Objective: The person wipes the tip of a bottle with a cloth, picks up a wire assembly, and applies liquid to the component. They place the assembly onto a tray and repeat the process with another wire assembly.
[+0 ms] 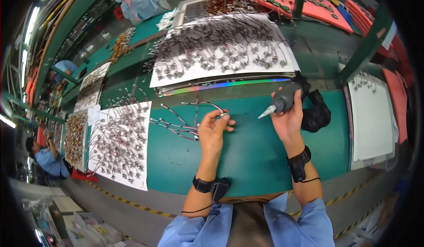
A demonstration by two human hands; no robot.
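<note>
Over the green tabletop (247,158), my left hand (212,132) pinches a small metallic part with thin wires (225,113) between thumb and fingers. A few other red and black wired parts (179,125) lie just left of that hand, their ends near my fingers. My right hand (287,121) wraps round a dark grey squeeze bottle (286,96). Its pale tapered nozzle (267,111) tilts down and left toward the part, with a gap between them. Where my fingers cover the small part, its shape is hidden.
White sheets crowded with wired parts lie left (119,145) and beyond my hands (221,55). A black cloth bundle (317,112) rests right of the bottle. A white board (371,119) stands at far right, behind a green post (369,48). Other people work farther off.
</note>
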